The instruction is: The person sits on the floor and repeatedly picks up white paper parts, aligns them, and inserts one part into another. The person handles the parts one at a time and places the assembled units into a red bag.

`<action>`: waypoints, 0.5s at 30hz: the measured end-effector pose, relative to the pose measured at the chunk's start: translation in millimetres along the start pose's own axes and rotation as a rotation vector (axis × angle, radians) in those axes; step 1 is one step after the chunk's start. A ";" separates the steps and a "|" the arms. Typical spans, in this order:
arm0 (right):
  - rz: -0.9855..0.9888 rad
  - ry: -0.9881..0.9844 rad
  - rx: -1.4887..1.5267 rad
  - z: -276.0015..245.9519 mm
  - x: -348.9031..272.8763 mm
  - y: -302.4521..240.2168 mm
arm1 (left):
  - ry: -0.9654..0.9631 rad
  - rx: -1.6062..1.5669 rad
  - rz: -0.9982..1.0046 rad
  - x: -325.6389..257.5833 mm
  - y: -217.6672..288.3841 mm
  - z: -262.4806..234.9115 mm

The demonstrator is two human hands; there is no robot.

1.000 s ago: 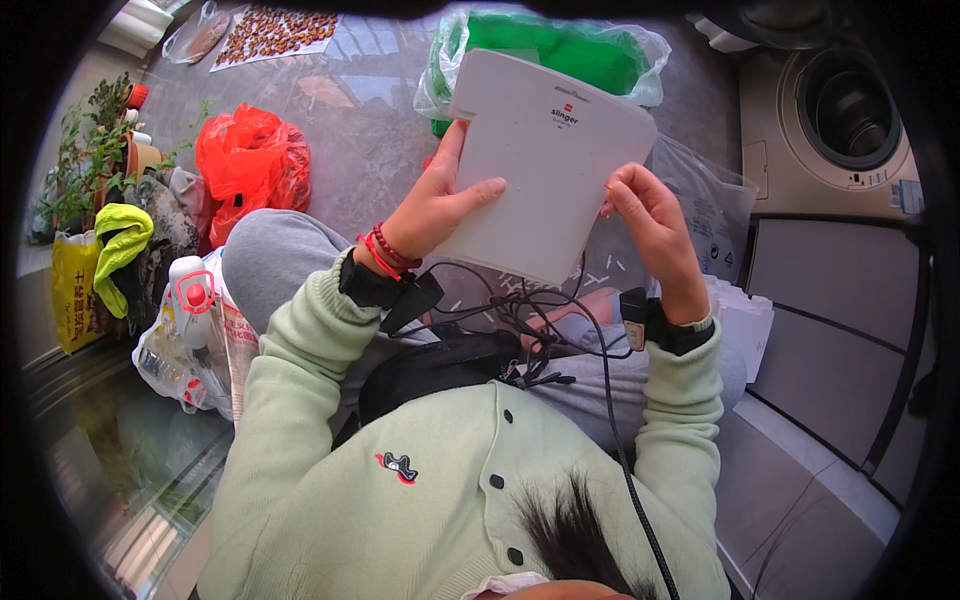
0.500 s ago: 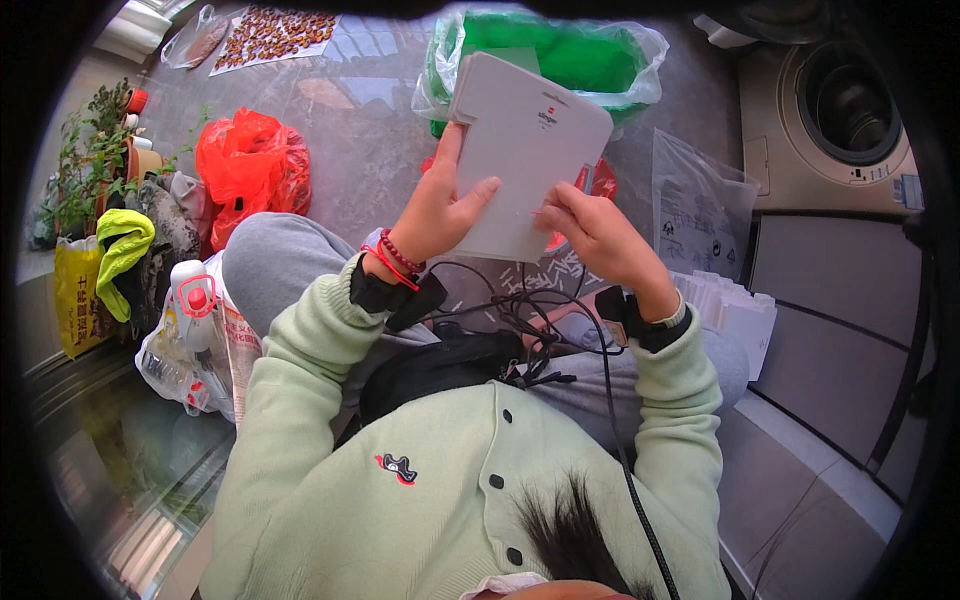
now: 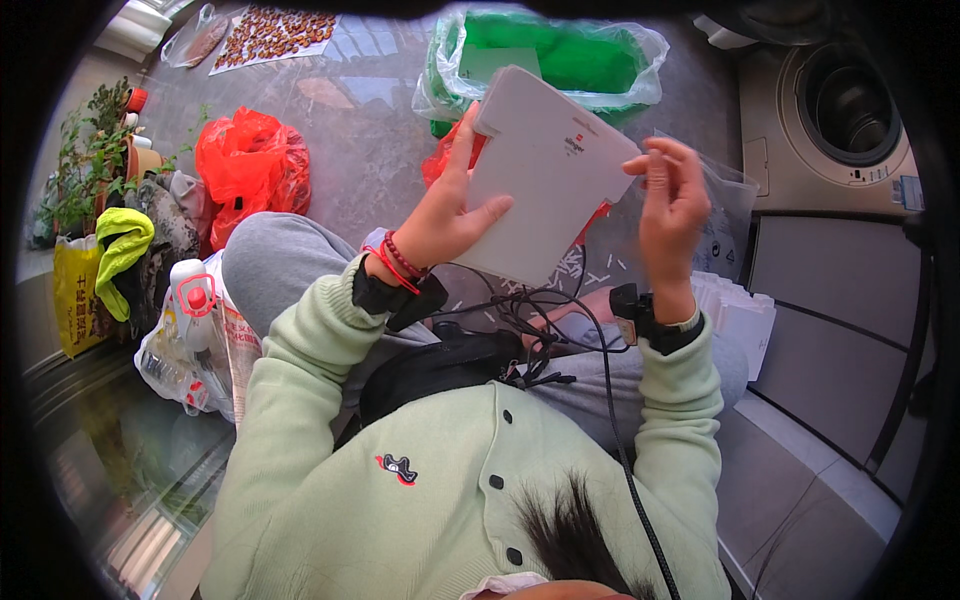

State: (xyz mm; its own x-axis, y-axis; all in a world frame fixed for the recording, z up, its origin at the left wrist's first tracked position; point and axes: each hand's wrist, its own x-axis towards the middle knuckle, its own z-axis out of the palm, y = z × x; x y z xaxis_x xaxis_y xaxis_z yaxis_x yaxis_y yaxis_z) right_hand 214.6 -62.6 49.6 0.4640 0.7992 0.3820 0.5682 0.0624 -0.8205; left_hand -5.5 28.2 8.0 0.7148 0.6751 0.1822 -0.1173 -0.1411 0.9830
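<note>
A flat white card piece point(image 3: 545, 185), with notched edges and a small red and grey print, is tilted up in front of me. It may be several layers. My left hand point(image 3: 445, 205) grips its left side, thumb across the front and fingers along the edge. At the card's upper right corner is my right hand point(image 3: 672, 195), its fingers bent and a fingertip against the edge. Both wrists wear black bands, and red bracelets circle the left one. Small white strips point(image 3: 570, 270) lie scattered on the floor below the card.
Beyond the card stands a green bin point(image 3: 590, 70) lined with clear plastic. White card pieces point(image 3: 735, 320) are stacked by my right knee. Black cables point(image 3: 540, 310) cross my lap. Red bags point(image 3: 255, 170) stand left; a washing machine point(image 3: 830, 120) is at the right.
My right hand has moved from the card's lower edge up and right to its upper right corner. The card has shifted slightly right and down in my left hand.
</note>
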 end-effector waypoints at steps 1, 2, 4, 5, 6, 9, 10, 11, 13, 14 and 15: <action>0.024 0.055 0.037 -2.6 0.6 2.1 | 0.003 -0.055 -0.018 -0.2 1.0 -0.6; 0.032 0.105 0.073 -5.4 1.5 5.0 | 0.001 -0.124 -0.017 -0.4 1.5 -1.0; 0.106 0.144 0.105 -8.5 3.5 12.7 | 0.040 -0.145 -0.036 0.5 0.9 -2.0; 0.145 0.152 0.126 -8.1 4.3 17.1 | 0.056 -0.174 -0.036 1.0 0.0 -2.8; 0.219 0.172 0.135 -7.1 4.8 21.5 | 0.064 -0.177 -0.065 1.4 -1.2 -3.8; 0.392 0.022 0.445 -5.5 5.0 31.1 | 0.069 -0.221 -0.117 2.9 -6.9 -6.6; 0.426 -0.048 0.545 -5.4 5.8 32.5 | 0.063 -0.238 -0.113 3.8 -9.5 -6.9; 0.473 -0.091 0.609 -4.6 7.1 33.1 | 0.057 -0.248 -0.098 5.0 -12.2 -6.9; 0.485 -0.212 0.584 -8.1 12.8 30.5 | 0.037 -0.240 -0.089 8.3 -17.5 -5.2; 0.531 -0.248 0.518 -8.6 17.5 27.9 | 0.035 -0.218 -0.085 12.8 -19.4 -5.8; 0.430 -0.285 0.524 -8.9 24.1 25.2 | 0.041 -0.160 -0.060 18.3 -20.9 -7.9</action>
State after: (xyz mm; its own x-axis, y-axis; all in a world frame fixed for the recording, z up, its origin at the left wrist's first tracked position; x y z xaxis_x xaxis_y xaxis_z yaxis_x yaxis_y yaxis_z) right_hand 246.2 -47.0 41.9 0.3376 0.9374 -0.0857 -0.0566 -0.0707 -0.9959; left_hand 4.6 49.2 -9.1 0.6955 0.7084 0.1206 -0.1857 0.0150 0.9825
